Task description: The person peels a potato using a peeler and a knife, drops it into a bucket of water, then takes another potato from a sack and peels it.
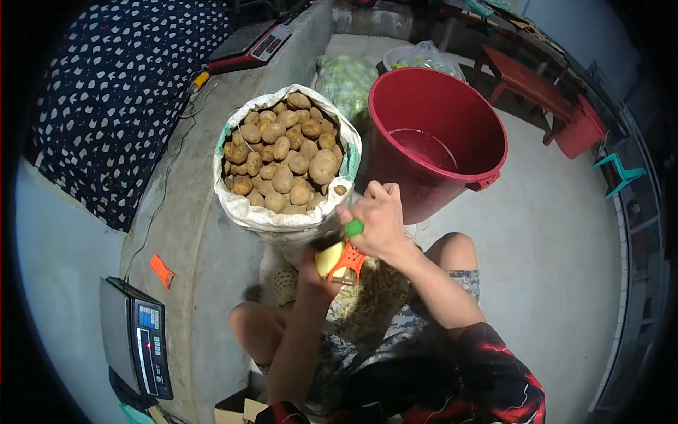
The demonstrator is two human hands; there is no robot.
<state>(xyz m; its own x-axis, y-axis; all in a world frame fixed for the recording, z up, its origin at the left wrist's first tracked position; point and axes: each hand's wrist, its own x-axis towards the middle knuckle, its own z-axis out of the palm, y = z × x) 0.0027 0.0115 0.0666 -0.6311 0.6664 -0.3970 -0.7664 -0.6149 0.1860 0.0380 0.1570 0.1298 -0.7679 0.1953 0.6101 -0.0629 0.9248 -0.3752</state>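
Potato [328, 261] likely firm, light, slick: hold sides. Your left hand [312, 271] wraps fingers round it, right hand [378, 220] clenches peeler [349, 258].

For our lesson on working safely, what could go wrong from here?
The peeler in the right hand is close to the left hand, so a slip might cut it. The held potato's bare flesh may be slick, loosening the grip. Loose potatoes fill the sack high, so a knock could spill some.
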